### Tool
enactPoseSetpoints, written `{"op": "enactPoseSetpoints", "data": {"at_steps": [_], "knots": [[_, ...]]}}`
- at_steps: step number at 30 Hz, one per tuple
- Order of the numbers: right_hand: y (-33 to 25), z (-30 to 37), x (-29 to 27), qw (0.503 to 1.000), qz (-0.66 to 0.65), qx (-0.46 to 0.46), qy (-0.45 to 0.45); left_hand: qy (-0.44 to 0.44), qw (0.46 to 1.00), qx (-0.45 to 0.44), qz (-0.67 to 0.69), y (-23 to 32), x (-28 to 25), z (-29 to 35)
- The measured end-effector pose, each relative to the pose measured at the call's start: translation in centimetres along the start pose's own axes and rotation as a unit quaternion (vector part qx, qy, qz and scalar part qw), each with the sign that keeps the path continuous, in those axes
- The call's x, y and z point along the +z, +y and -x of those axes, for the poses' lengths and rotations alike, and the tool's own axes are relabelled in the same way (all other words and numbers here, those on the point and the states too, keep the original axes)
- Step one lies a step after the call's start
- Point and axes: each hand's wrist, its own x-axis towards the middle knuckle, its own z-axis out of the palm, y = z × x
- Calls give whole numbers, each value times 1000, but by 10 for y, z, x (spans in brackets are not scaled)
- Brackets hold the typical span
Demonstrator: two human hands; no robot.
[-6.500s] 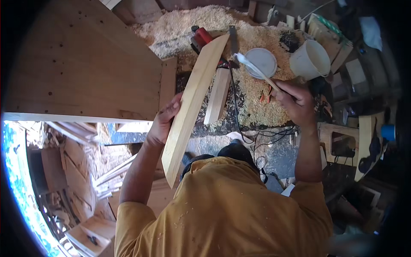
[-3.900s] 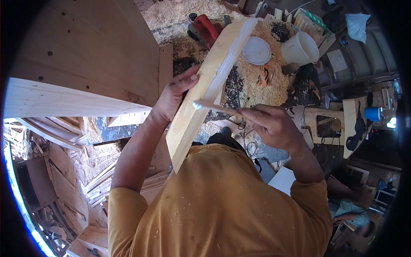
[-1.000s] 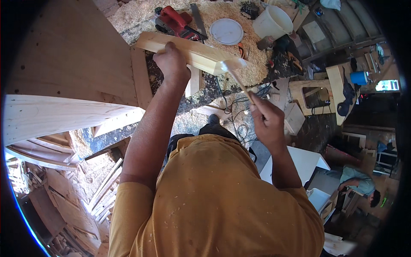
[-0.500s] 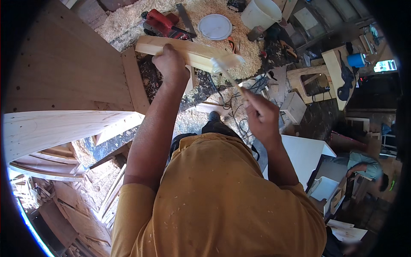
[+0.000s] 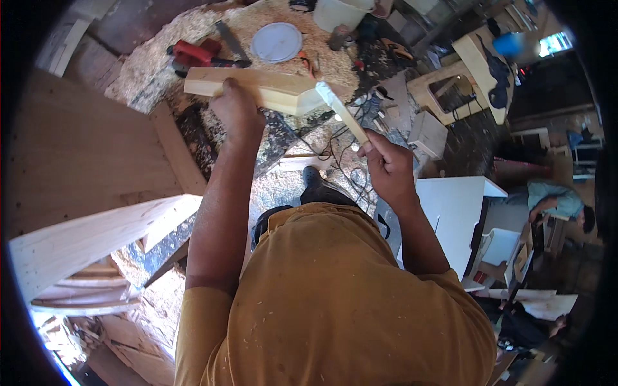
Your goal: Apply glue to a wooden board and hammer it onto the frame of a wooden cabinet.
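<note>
My left hand is closed around a pale wooden beam, thumb on top, above a bench strewn with shavings. In my right hand is a thin wooden stick, gripped near its lower end. A white, paste-like coating covers the stick's far end, which meets or overlaps the right end of the beam. Whether the two touch is hard to tell. Some white shows on that end of the beam too.
Beyond the beam lie a red power tool, a white round lid and a white bucket. A large wooden panel stands at left. Cables trail below the bench. A co-worker in a light green shirt is at right.
The view has shifted, so the bench items sit further left. The stick's coated end, blurred before, now appears sharp at the beam's right end. Both hands keep their holds.
</note>
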Motion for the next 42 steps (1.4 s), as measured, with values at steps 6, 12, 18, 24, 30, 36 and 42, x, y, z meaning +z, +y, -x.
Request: {"op": "enactPoseSetpoints", "data": {"at_steps": [6,12,18,24,30,36,42], "knots": [[23,20,-22,994,-47,-11,101,-81,977,-46,-191,-32,2,-17],[23,62,-34,981,45,37,185,-242,841,147,-462,-52,14,2],[6,125,-16,903,-179,251,300,-290,933,36,-210,-65,44,59],[-31,97,24,954,-92,35,283,-365,915,-166,55,-28,56,133],[-31,61,16,839,-444,106,296,-355,898,-251,-65,0,43,188],[-11,63,-11,753,-530,100,377,-345,924,-119,-117,-15,53,243],[20,79,-69,714,-610,55,339,-537,827,33,-165,-39,43,249]]}}
